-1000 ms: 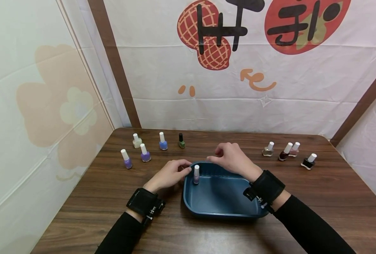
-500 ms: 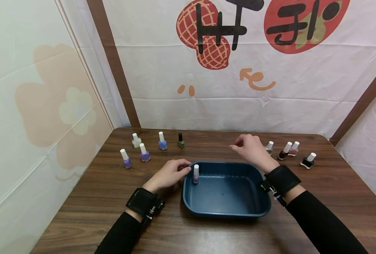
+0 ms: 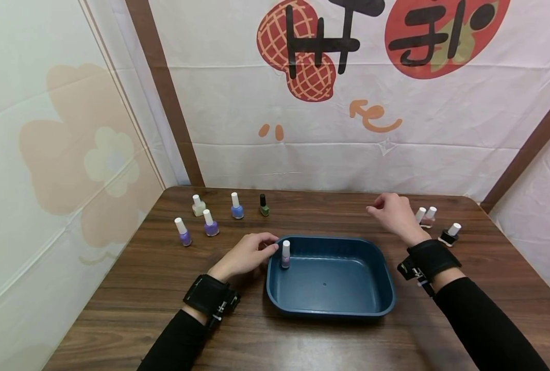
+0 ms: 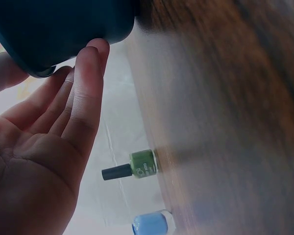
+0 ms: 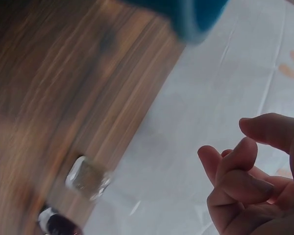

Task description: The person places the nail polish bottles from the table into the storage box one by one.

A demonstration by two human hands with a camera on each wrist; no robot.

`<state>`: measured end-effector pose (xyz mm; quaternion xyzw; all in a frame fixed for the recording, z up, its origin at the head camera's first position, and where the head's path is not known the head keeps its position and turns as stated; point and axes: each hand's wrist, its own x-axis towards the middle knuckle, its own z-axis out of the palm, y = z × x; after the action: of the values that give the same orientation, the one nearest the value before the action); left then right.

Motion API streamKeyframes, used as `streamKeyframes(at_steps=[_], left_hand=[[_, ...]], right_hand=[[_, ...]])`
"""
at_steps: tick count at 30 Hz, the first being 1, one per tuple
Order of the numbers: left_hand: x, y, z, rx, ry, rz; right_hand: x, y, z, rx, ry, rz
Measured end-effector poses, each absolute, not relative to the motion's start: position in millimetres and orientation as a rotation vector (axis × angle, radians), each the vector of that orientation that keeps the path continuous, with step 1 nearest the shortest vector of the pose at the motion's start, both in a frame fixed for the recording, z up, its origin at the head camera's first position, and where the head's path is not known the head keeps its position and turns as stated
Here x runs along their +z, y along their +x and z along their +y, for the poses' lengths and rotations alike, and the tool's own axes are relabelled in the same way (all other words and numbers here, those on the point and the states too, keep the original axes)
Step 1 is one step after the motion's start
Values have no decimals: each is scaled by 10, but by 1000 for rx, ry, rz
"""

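My left hand (image 3: 247, 255) holds the near-left corner of the dark blue plastic tray (image 3: 330, 312), thumb at its rim and fingers along the outer wall in the left wrist view. A pale lilac nail polish bottle (image 3: 286, 255) with a white cap stands inside the tray, close to that hand. Over the table's right side, my right hand (image 3: 395, 216) hovers with loosely bent fingers and nothing between them. Nearest to it is a clear, brownish nail polish bottle (image 5: 88, 178), seen in the right wrist view but hidden behind the hand in the head view.
At the back left stand a cream bottle (image 3: 199, 206), a blue bottle (image 3: 237, 210), a green bottle (image 3: 264, 208) and two purple bottles (image 3: 211, 226). On the right are a pink bottle (image 3: 428, 220), a black bottle (image 3: 448, 237) and a partly hidden dark bottle (image 5: 61, 224).
My right hand has moved from above the tray's back edge rightward to the bottles on the right, covering the clear one. The left hand and the tray have stayed in place.
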<state>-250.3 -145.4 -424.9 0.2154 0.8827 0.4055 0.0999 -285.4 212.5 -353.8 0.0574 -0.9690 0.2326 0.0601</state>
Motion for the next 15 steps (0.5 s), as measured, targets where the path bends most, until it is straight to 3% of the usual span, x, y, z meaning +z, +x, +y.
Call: streamKeyframes(at_steps=[15], left_hand=[[-4258, -2507, -1464, 1212, 633, 2599]], right_hand=[[-3673, -2897, 2421, 717, -73, -2897]])
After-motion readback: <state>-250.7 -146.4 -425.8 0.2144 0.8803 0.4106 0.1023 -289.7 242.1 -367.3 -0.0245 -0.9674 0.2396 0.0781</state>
